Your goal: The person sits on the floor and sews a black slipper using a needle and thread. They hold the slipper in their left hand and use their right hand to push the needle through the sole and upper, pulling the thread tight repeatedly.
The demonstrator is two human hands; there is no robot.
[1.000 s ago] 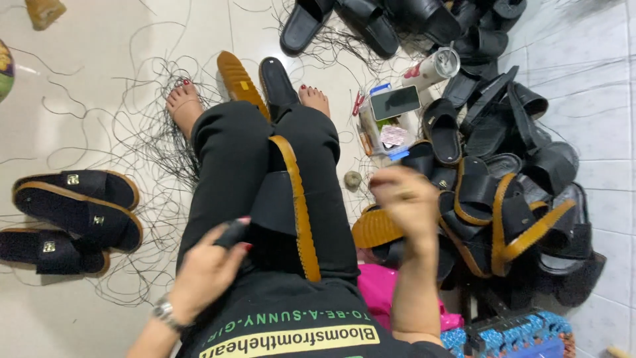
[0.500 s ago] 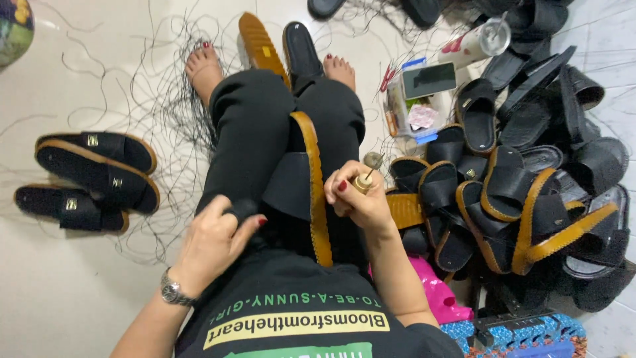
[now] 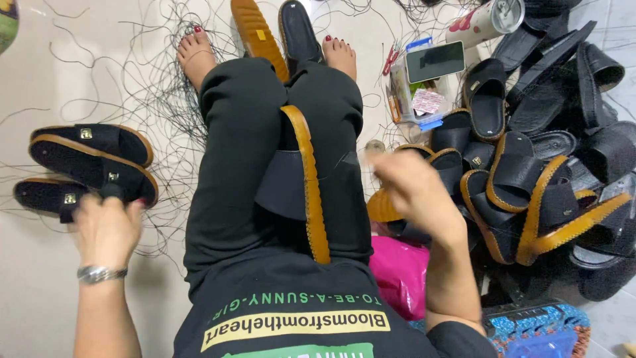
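Observation:
A black sandal with a tan stitched edge [image 3: 305, 179] stands on its side between my thighs, which are in black trousers. My left hand [image 3: 106, 225] is out to the left of my leg, with its fingers closed round a small dark tool [image 3: 112, 192], close to the sandals on the floor. My right hand [image 3: 411, 189] is raised to the right of my knee, off the sandal. Blur hides its fingers, so I cannot tell whether they hold anything. A small beige spool [image 3: 375, 146] lies just beyond it.
Three black sandals [image 3: 86, 152] lie at the left. A large pile of black and tan sandals [image 3: 530, 185] fills the right. A phone on a plastic box [image 3: 434, 61], a can [image 3: 487, 20], a pink bag [image 3: 397, 272] and loose black threads [image 3: 152, 73] surround my legs.
My left hand has swung from my lap out to the left with the dark tool. My right hand has left the sandal's edge and moved right, and is now blurred.

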